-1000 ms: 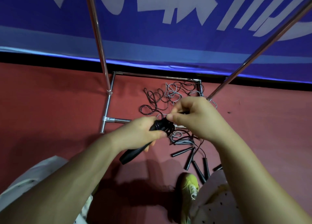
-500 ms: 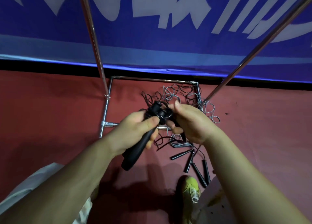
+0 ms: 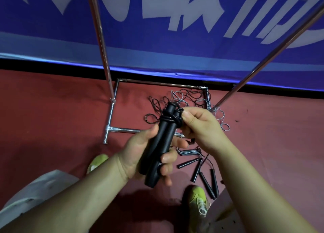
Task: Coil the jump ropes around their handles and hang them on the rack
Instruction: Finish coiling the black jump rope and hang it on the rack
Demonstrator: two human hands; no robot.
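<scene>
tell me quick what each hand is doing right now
Left hand: closed around the pair of black handles.
Right hand: closed, pinching the black rope coiled near the top of the handles.

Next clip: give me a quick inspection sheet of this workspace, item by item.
Surface: red floor, ropes lying on it.
Job's things: black handles held together, cord wrapped round their upper part; loose ropes and spare handles on the floor; metal rack with nothing seen hanging.
Clutter: nothing seen.
Grippers: left hand grips the handles; right hand pinches the cord at the wraps.
Cables: nothing seen besides the rope cords.
Surroundings: blue banner behind; yellow-green shoes.
</scene>
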